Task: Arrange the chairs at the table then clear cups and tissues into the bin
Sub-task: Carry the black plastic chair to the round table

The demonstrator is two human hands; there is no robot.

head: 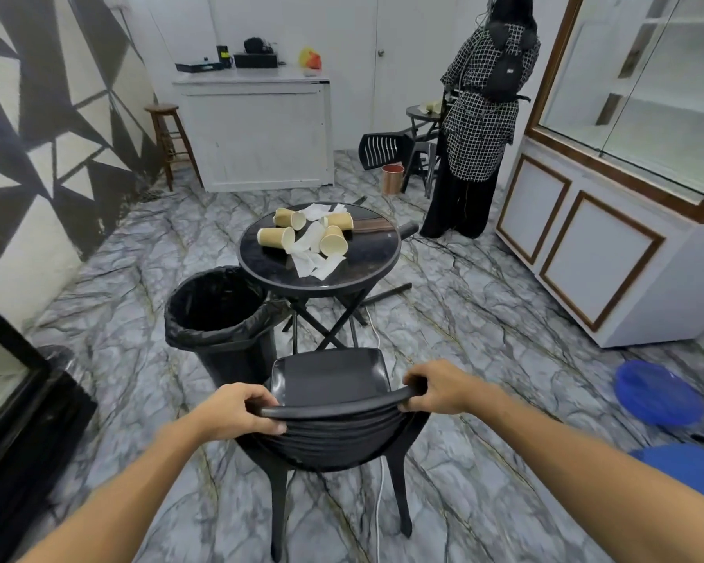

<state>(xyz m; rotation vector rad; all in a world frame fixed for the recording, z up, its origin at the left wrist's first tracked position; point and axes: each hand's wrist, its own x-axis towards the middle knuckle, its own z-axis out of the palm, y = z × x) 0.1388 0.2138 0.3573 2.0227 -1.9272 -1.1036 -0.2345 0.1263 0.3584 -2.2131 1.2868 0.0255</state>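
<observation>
My left hand (236,412) and my right hand (435,388) are both closed around the top rail of a black chair (330,379), one at each end of the backrest, fingers curled over it. The chair faces the round black table (358,266) just ahead, with its seat short of the table's edge. On the table lie four paper cups (276,238) on their sides among crumpled white tissues (311,260). A bin (220,314) lined with a black bag stands just beside the table on my left, near the chair.
</observation>
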